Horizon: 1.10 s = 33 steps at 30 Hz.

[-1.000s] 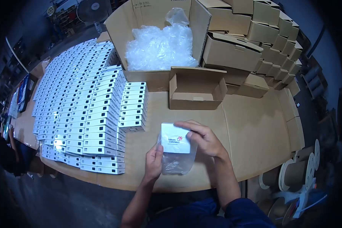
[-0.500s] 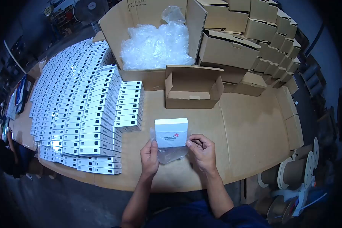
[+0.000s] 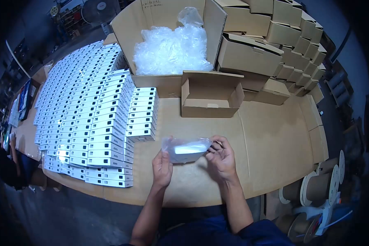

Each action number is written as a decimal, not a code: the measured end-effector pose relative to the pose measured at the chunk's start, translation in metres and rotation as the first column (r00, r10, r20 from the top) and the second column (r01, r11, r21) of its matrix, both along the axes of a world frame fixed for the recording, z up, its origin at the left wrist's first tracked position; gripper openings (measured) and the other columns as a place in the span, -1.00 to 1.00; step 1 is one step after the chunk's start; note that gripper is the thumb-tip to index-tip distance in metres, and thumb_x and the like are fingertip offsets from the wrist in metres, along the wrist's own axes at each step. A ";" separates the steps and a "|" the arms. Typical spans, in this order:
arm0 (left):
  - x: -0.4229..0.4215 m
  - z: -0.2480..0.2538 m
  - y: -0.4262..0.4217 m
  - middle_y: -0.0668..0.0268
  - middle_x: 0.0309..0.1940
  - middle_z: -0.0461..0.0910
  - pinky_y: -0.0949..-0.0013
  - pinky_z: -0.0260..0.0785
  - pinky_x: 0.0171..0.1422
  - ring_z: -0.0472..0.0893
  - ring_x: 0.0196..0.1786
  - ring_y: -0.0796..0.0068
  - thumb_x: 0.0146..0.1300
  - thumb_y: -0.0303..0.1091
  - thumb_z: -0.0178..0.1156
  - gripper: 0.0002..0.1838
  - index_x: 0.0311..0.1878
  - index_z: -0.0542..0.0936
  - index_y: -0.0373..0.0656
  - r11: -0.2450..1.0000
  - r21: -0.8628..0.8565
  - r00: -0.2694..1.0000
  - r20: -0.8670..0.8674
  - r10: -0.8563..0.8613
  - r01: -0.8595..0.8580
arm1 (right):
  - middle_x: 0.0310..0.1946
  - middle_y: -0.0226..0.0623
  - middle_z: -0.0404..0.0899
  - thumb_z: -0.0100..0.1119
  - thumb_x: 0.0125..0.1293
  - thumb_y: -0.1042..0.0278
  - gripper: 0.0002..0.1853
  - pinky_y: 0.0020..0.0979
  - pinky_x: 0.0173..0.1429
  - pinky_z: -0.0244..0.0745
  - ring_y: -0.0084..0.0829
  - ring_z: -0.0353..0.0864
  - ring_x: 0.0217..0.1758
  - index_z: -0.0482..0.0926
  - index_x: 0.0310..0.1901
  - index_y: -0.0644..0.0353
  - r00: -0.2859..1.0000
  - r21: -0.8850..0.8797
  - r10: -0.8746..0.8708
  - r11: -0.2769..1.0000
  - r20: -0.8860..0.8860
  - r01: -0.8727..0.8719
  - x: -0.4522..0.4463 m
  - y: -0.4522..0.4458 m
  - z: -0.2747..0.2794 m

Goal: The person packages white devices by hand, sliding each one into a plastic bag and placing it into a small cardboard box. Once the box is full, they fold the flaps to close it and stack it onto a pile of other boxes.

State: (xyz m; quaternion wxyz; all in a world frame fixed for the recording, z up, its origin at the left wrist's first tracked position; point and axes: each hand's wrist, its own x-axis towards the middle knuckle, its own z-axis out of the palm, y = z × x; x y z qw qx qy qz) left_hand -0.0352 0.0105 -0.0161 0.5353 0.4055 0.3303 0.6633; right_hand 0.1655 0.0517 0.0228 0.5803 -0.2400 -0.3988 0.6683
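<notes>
A small white box (image 3: pixel 189 149) lies inside a clear plastic bag (image 3: pixel 170 144), held in front of me above the cardboard surface. It is tipped so that a narrow side faces up, and the plastic blurs its details. My left hand (image 3: pixel 163 169) grips the left end of the bagged box, thumb on the near side. At the opposite end, my right hand (image 3: pixel 222 158) has its fingers curled, pinching the bag's right edge.
Stacked white boxes (image 3: pixel 106 127) fill the table's left side. An open brown carton (image 3: pixel 211 111) stands behind my hands. Further back, a large carton (image 3: pixel 215 33) holds a heap of plastic bags (image 3: pixel 172 51), beside piled brown cartons (image 3: pixel 250 53). Spools (image 3: pixel 315 184) stand at the lower right.
The white box has tilted from showing its printed face to showing a narrow side, and the plastic now covers it. Both hands remain at its ends.
</notes>
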 end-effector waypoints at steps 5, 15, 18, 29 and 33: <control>0.009 0.014 -0.001 0.08 0.37 0.47 0.20 0.28 0.58 0.47 0.42 0.32 0.70 -0.22 -0.07 -0.41 0.61 0.15 -0.37 0.999 -0.005 0.999 0.037 -0.037 0.037 | 0.20 -0.13 0.63 0.45 0.28 0.66 -0.42 -0.35 0.37 0.55 -0.41 0.63 0.24 0.49 0.32 0.36 0.949 0.049 0.016 0.998 0.316 -0.033 -0.002 -0.004 0.003; 0.015 0.030 -0.006 0.19 0.11 0.63 0.30 0.41 0.41 0.59 0.20 0.41 0.64 -0.40 0.06 -0.75 0.15 0.61 -0.36 0.992 -0.093 0.994 -0.061 -0.092 0.086 | 0.06 -0.13 0.75 0.36 0.39 0.58 -0.84 -0.33 0.34 0.54 -0.32 0.71 0.16 0.71 -0.03 0.39 0.824 0.232 0.012 0.957 0.567 -0.174 0.014 0.002 0.012; 0.014 0.025 -0.004 0.18 0.10 0.63 0.27 0.52 0.34 0.64 0.16 0.37 0.65 -0.35 0.05 -0.74 0.13 0.60 -0.35 0.996 -0.084 0.983 -0.185 -0.022 0.007 | 0.07 -0.12 0.75 0.32 0.43 0.55 -0.90 -0.30 0.35 0.53 -0.26 0.72 0.16 0.73 -0.08 0.33 0.883 0.217 -0.035 0.973 0.469 -0.077 0.012 0.002 0.005; 0.024 0.031 -0.003 0.18 -0.02 0.66 0.28 0.65 0.17 0.70 0.05 0.40 0.67 -0.28 0.03 -0.73 0.06 0.59 -0.31 0.965 -0.254 0.994 0.074 0.079 -0.057 | 0.16 -0.01 0.71 0.45 0.21 0.56 -0.67 -0.16 0.44 0.45 -0.08 0.64 0.31 0.81 0.04 0.16 0.790 0.393 -0.077 0.894 0.609 -0.216 0.010 0.003 0.012; 0.028 0.034 -0.003 0.24 -0.08 0.58 0.28 0.65 0.14 0.66 0.01 0.46 0.70 -0.26 -0.04 -0.78 0.02 0.45 -0.22 0.957 -0.273 0.956 0.243 0.163 -0.094 | 0.00 -0.09 0.80 0.46 0.14 0.60 -0.60 -0.17 0.41 0.50 -0.11 0.71 0.22 0.81 0.06 0.16 0.718 0.399 -0.138 0.893 0.682 -0.208 0.006 0.005 0.018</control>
